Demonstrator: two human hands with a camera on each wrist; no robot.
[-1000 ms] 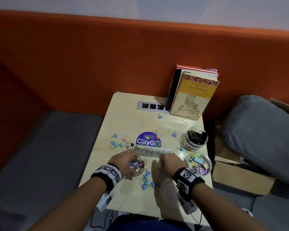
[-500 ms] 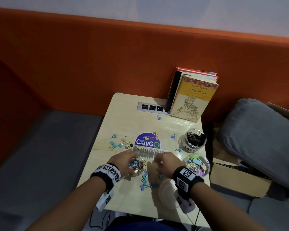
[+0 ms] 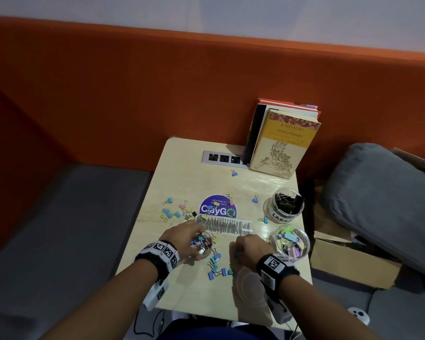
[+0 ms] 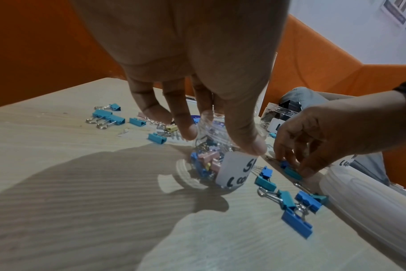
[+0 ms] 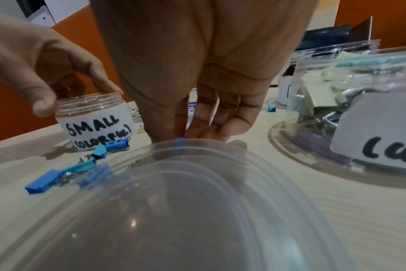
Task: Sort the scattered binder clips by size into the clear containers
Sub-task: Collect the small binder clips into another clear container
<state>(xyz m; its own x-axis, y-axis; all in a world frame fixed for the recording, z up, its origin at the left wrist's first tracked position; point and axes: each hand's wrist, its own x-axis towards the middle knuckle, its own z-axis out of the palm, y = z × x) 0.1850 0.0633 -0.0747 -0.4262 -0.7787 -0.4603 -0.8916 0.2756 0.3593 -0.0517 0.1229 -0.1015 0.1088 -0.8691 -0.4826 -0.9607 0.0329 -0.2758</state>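
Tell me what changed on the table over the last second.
Little changed. The right hand stayed low by the loose blue clips, fingertips now pinching a small blue clip on the table. The left hand keeps gripping the rim of the small jar. The other two jars and the scattered clips stayed put.

I see blue and teal binder clips (image 4: 290,203) on a pale wood-grain table (image 3: 182,177), and a clear jar (image 5: 93,117) with a white label lettered in black. A second clear container (image 3: 290,241) holds pastel yellow, purple and teal clips; the third jar (image 3: 284,204) holds black ones. My wristbands (image 3: 161,251) are black with black-and-white square markers.
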